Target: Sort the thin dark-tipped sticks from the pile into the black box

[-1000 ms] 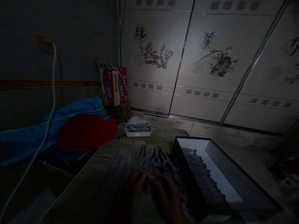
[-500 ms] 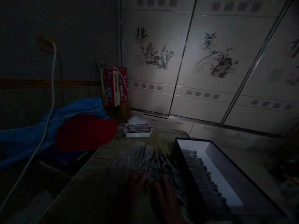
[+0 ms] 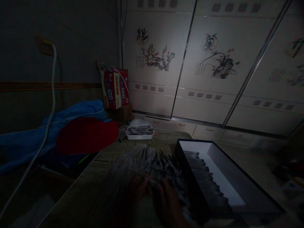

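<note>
Low in the dim view, my left hand and my right hand work close together over the table. Both have their fingers closed around a thin, pale stick-like piece that spans the gap between them; its exact kind is too dark to make out. Just beyond the hands lies a loose pile of thin dark sticks, with paler, clear-looking strips to its left. To the right stands a dark-rimmed box with a white inside, where a row of slim dark pieces lies along the left side.
A white tray of similar thin pieces sits at the table's far end. Blue cloth and a red round item lie left of the table. A white cable hangs from the wall; a red carton stands before sliding cabinet doors.
The view has shifted slightly. Both hands stay in nearly the same place, still closed on the thin piece.
</note>
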Action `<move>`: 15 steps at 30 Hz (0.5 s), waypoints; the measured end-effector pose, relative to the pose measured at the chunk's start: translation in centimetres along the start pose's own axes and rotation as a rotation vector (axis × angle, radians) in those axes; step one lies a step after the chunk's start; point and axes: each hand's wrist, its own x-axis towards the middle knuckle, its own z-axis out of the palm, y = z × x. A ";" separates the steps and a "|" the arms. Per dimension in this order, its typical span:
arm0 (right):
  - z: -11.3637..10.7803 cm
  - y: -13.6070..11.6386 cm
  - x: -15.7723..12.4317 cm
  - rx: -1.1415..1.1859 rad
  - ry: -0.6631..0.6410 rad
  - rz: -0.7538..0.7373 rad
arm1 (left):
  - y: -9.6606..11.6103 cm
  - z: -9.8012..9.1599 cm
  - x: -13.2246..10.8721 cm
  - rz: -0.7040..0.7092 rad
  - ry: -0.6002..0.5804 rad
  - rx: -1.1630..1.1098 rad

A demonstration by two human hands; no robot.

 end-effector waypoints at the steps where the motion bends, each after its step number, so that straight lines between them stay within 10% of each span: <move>1: 0.0 0.0 0.1 0.006 -0.021 -0.030 | 0.0 0.2 -0.1 -0.002 -0.012 -0.015; 15: 0.1 0.7 0.3 0.051 -0.091 -0.040 | 1.4 0.5 -1.0 -0.032 -0.069 -0.112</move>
